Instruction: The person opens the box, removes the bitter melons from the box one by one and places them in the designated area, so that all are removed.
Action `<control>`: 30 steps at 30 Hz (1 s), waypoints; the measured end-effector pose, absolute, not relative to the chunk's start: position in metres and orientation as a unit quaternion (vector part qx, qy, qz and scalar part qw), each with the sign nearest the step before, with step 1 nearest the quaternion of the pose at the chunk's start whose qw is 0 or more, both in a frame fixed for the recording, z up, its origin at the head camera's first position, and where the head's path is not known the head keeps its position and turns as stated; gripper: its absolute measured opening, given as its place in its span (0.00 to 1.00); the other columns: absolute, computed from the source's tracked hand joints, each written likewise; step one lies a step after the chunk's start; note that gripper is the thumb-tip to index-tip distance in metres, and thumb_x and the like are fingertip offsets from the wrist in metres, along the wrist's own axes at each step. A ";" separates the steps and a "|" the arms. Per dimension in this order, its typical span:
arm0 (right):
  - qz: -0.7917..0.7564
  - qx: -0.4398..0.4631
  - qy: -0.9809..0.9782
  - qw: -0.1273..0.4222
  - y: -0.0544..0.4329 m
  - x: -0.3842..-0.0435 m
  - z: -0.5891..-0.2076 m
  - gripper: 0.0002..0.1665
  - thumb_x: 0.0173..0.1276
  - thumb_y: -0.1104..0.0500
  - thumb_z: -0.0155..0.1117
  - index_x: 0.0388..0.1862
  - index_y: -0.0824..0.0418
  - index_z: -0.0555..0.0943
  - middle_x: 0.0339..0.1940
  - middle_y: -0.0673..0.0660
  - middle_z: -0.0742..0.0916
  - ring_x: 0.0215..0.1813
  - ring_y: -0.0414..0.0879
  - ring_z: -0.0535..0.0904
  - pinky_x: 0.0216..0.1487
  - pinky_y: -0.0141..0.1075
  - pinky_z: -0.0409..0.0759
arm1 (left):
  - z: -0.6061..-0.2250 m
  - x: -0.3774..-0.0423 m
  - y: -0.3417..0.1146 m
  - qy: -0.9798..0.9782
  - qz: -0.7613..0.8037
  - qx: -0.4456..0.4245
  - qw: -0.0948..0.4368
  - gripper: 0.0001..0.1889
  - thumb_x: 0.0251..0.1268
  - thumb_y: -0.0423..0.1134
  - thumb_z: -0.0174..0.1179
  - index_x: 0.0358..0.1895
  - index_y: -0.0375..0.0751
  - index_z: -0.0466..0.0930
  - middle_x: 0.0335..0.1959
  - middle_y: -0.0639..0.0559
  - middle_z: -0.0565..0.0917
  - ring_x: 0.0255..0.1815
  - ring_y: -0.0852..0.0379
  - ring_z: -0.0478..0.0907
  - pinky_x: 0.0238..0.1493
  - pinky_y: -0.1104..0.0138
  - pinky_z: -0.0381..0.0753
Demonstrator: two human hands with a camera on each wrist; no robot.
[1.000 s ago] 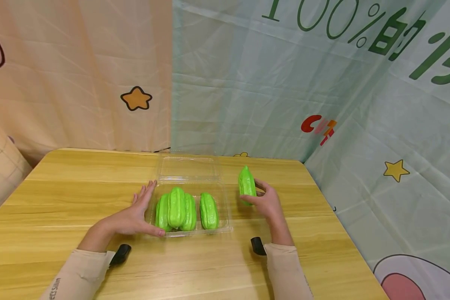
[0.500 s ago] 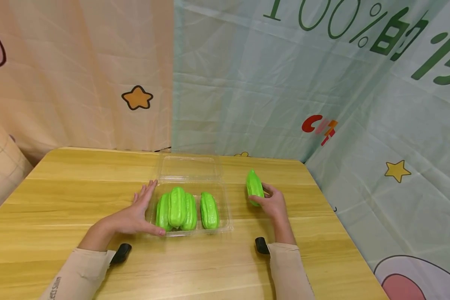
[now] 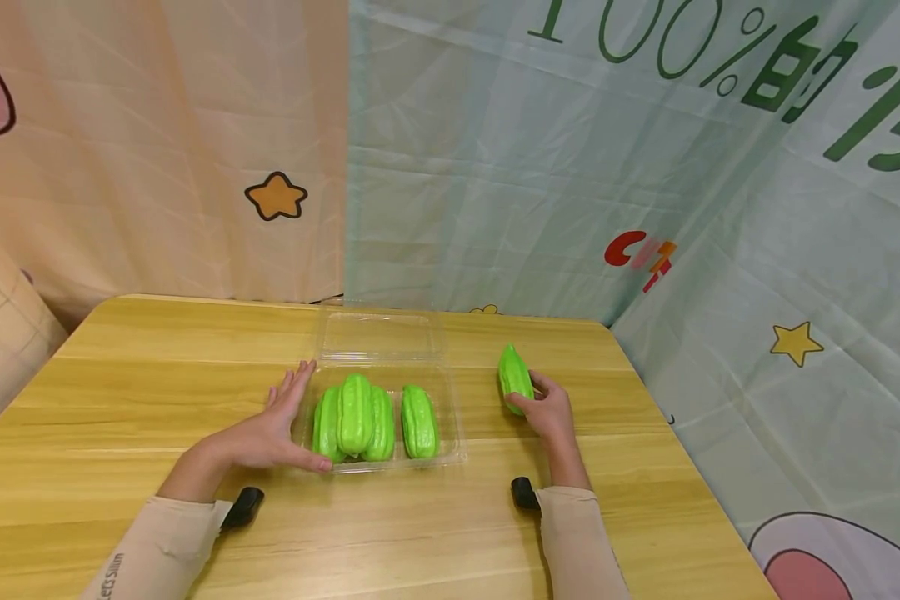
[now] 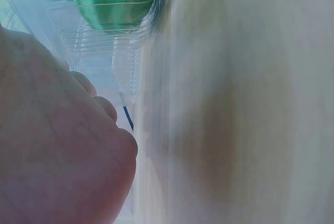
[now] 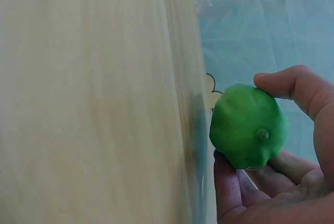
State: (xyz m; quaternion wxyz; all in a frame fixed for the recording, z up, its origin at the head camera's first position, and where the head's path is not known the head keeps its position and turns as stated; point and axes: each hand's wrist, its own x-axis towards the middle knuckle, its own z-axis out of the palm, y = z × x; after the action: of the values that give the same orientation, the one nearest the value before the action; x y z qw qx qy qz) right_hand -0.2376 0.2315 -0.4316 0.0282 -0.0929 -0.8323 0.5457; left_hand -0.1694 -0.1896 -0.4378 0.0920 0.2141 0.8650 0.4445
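A ridged green bitter melon [image 3: 515, 379] is pinched between the thumb and fingers of my right hand [image 3: 551, 408], to the right of a clear plastic clamshell box [image 3: 450, 454]. The right wrist view shows the stem end of this bitter melon [image 5: 248, 127], with the thumb on one side and fingers on the other. Several more bitter melons [image 3: 356, 414] lie in the box, one stacked on others at the left and a single bitter melon [image 3: 420, 422] apart at the right. My left hand [image 3: 270, 433] rests along the box's left side, fingers straight and thumb at its front corner.
The box's transparent lid [image 3: 378, 335] lies folded back toward the far edge of the wooden table [image 3: 390, 533]. Printed cloth [image 3: 480, 167] hangs behind the table and along its right side.
My right hand has moved right and slightly nearer, carrying the bitter melon farther from the box; it slowed in the last half second. The left hand and the box stay put.
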 end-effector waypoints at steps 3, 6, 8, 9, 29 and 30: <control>0.546 -0.094 -0.832 0.026 0.232 -0.238 -0.433 0.42 0.64 0.65 0.71 0.75 0.67 0.67 0.71 0.67 0.74 0.64 0.61 0.72 0.61 0.51 0.75 | -0.438 -0.170 -0.190 0.865 0.445 0.214 0.092 0.77 0.43 0.51 0.82 0.80 0.46 0.20 0.79 0.33 0.23 0.75 0.29 0.15 0.66 0.33 0.18; 0.544 -0.091 -0.834 0.023 0.232 -0.238 -0.433 0.41 0.64 0.65 0.71 0.75 0.67 0.67 0.71 0.67 0.73 0.64 0.61 0.72 0.61 0.51 0.75 | -0.439 -0.170 -0.190 0.864 0.446 0.214 0.092 0.77 0.43 0.51 0.82 0.80 0.46 0.20 0.79 0.33 0.23 0.75 0.29 0.14 0.66 0.33 0.18; 0.540 -0.089 -0.837 0.022 0.232 -0.239 -0.435 0.41 0.65 0.64 0.71 0.75 0.67 0.67 0.71 0.67 0.73 0.64 0.61 0.72 0.61 0.51 0.75 | -0.439 -0.170 -0.190 0.863 0.447 0.215 0.092 0.77 0.43 0.51 0.82 0.80 0.45 0.20 0.79 0.33 0.23 0.75 0.29 0.14 0.66 0.33 0.18; 0.537 -0.089 -0.838 0.022 0.233 -0.239 -0.435 0.41 0.65 0.64 0.71 0.75 0.67 0.67 0.71 0.67 0.73 0.64 0.61 0.72 0.61 0.51 0.75 | -0.440 -0.170 -0.190 0.864 0.446 0.216 0.092 0.77 0.43 0.51 0.82 0.80 0.45 0.20 0.79 0.33 0.23 0.75 0.29 0.14 0.66 0.33 0.18; 0.523 -0.101 -0.846 0.006 0.239 -0.241 -0.435 0.42 0.65 0.61 0.69 0.76 0.69 0.65 0.70 0.70 0.73 0.65 0.62 0.70 0.65 0.52 0.71 | -0.441 -0.171 -0.189 0.863 0.448 0.215 0.089 0.77 0.43 0.52 0.82 0.80 0.47 0.20 0.79 0.32 0.24 0.75 0.29 0.15 0.66 0.32 0.19; 0.525 -0.102 -0.845 0.006 0.239 -0.241 -0.435 0.43 0.65 0.60 0.69 0.76 0.70 0.64 0.70 0.70 0.72 0.66 0.62 0.70 0.66 0.52 0.70 | -0.441 -0.171 -0.189 0.863 0.448 0.215 0.090 0.77 0.43 0.52 0.82 0.80 0.47 0.20 0.79 0.32 0.24 0.75 0.29 0.15 0.66 0.32 0.19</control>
State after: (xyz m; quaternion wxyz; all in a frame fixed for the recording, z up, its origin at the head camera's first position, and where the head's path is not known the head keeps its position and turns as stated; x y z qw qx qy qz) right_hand -0.2410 0.2393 -0.4349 0.0057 -0.1017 -0.8453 0.5245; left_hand -0.1709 -0.1894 -0.4411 0.0897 0.2145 0.8630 0.4484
